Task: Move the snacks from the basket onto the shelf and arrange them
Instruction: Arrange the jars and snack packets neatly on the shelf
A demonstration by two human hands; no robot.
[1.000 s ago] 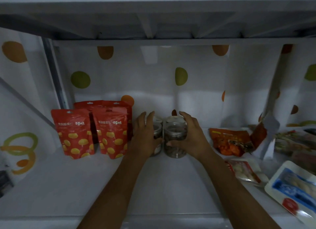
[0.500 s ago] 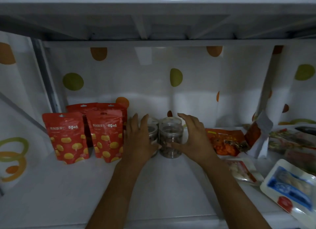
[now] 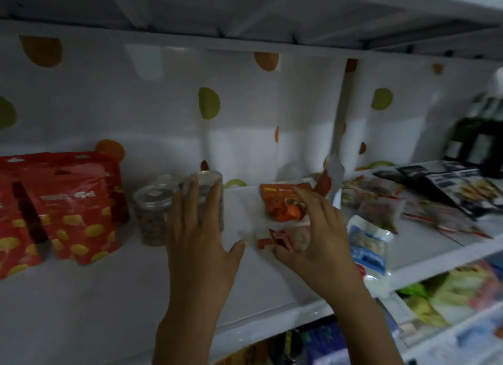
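Note:
Two clear lidded jars of dark snacks stand on the white shelf (image 3: 95, 296): the left jar (image 3: 152, 217) is free, and the right jar (image 3: 211, 190) is partly covered by my left hand (image 3: 201, 228), whose straight fingers lie against its front. My right hand (image 3: 318, 234) hovers with spread, slightly bent fingers over flat packets: an orange packet (image 3: 280, 204) and a red-and-white packet (image 3: 280, 239). It holds nothing that I can see. Red pouches with yellow spots (image 3: 73, 212) stand at the left.
A blue-and-white packet (image 3: 367, 244) lies near the shelf's front edge at the right. Further right lie several flat packets (image 3: 381, 206) and dark printed packs (image 3: 457, 187). A lower shelf with more packaged goods (image 3: 449, 296) shows at the bottom right. The basket is not in view.
The view has swung right and closer. My right hand left the right jar and moved right over the flat packets. My left hand shifted from the left jar to the right jar.

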